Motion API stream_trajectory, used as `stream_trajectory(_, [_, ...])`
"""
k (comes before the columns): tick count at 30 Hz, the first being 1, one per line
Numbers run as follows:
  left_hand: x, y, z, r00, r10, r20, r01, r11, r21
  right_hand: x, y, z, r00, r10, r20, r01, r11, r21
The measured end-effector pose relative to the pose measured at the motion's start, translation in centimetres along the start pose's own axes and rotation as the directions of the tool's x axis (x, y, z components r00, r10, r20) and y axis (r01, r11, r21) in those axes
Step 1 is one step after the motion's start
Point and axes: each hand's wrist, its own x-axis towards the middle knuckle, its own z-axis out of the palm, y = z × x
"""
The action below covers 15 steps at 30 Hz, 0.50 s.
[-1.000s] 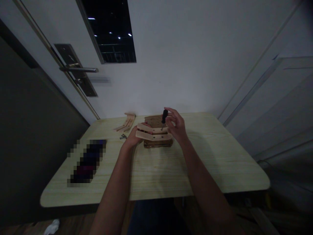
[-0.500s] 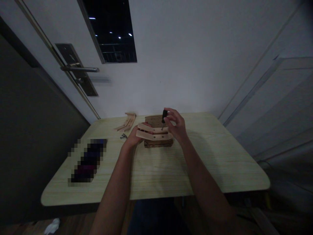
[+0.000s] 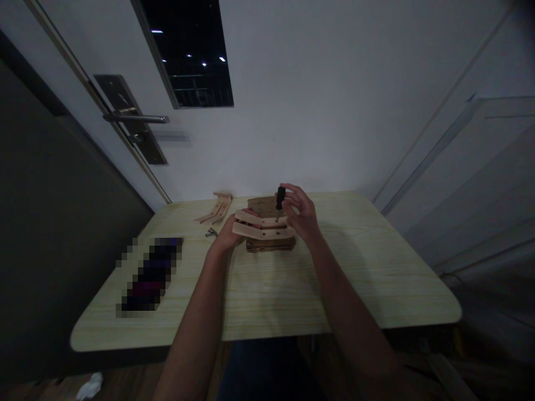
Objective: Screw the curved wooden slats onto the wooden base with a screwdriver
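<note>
My right hand (image 3: 302,213) has its fingers closed on the black handle of a screwdriver (image 3: 280,197). The screwdriver stands nearly upright, its tip at a hole in the far strip of a bent wooden piece (image 3: 251,230). Two pale strips with holes make up this piece, a gap between them. At its left end my left hand (image 3: 229,233) grips it, with some fingers hidden beneath. Under the wooden piece lies a brown cardboard block (image 3: 271,245).
Another bent wooden piece (image 3: 219,208) lies at the table's back left. Several screws (image 3: 211,233) rest beside my left hand. A pixelated dark object (image 3: 152,274) is on the left of the table (image 3: 376,267). A white door with a lever handle (image 3: 137,118) stands behind.
The fingers of my right hand have shifted slightly on the screwdriver handle, and the handle has tilted a little. My left hand and the wooden piece stay put.
</note>
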Motion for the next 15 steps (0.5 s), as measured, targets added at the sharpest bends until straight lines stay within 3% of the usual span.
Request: stream_trajectory(15, [-0.14,0.15,0.02,1.0,0.029,-0.001,-0.029,1.0,0.001,-0.07,0.16,0.1,0.998,0.051,-0.045,-0.052,0.998,-0.018])
